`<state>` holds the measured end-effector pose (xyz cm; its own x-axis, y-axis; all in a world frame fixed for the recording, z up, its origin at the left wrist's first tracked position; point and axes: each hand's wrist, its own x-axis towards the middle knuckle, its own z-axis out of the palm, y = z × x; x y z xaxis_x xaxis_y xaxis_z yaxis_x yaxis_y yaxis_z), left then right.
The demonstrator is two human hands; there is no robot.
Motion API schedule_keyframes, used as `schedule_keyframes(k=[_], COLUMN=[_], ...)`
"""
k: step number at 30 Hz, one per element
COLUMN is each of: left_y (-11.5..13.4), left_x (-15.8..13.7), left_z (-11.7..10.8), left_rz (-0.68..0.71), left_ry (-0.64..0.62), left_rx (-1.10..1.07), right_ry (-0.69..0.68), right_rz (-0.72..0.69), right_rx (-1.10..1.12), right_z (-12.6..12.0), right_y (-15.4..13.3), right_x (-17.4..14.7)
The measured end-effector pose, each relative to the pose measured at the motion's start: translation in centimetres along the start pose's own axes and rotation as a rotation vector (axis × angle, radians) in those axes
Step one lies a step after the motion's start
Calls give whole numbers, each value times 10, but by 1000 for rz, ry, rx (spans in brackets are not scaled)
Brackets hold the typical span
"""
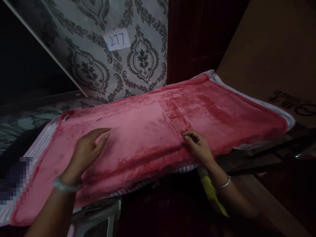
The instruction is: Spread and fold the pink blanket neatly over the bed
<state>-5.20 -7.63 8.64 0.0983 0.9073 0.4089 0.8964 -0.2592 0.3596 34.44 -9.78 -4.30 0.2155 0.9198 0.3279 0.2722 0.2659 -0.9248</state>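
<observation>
Pink plush blanket (153, 131) w/ striped edging lies spread over a raised surface in front of the patterned wall panel (103, 56), which carries a white label (117, 40) reading "277" (handwritten, blue ink). Left hand (86, 149) rests flat on the blanket, fingers spread wide & holding nothing; right hand (198, 146) has fingers curled narrow at a fold near the front edge. Cardboard box (271, 56) at right bears dark print, too blurred to read.
</observation>
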Motion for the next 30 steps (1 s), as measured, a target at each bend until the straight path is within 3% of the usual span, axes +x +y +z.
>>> schedule_keyframes(k=[2,4,6,8,11,16,21,25,30], left_y=[-15,-31,-43,-48,-41,-34,-50,-63,-74], left_x=[-47,-89,-122,-145,-159,-149,-143,-139,-134], left_z=[-12,-13,-6,2,8,8,9,7,10], left_rz=[-204,-465,-669,-754,-739,-684,-570,-479,-425], left_ry=[209,341,379,329,247,228,167,-25,-33], left_rx=[18,11,-112,-296,-461,-647,-800,-794,-920], right_ry=[-44,-75,-100,-110,-102,-124,-111,-91,-41], right_rz=[31,66,95,111,148,246,242,288,279], right_rx=[-4,-14,-23,-27,-26,-95,-115,-111,-5], right_z=[8,13,15,15,14,9,8,10,16], right_y=[0,-1,-1,-1,-1,1,-8,-20,-25], right_x=[-8,-9,-8,-7,-8,-11,-10,-11,-13])
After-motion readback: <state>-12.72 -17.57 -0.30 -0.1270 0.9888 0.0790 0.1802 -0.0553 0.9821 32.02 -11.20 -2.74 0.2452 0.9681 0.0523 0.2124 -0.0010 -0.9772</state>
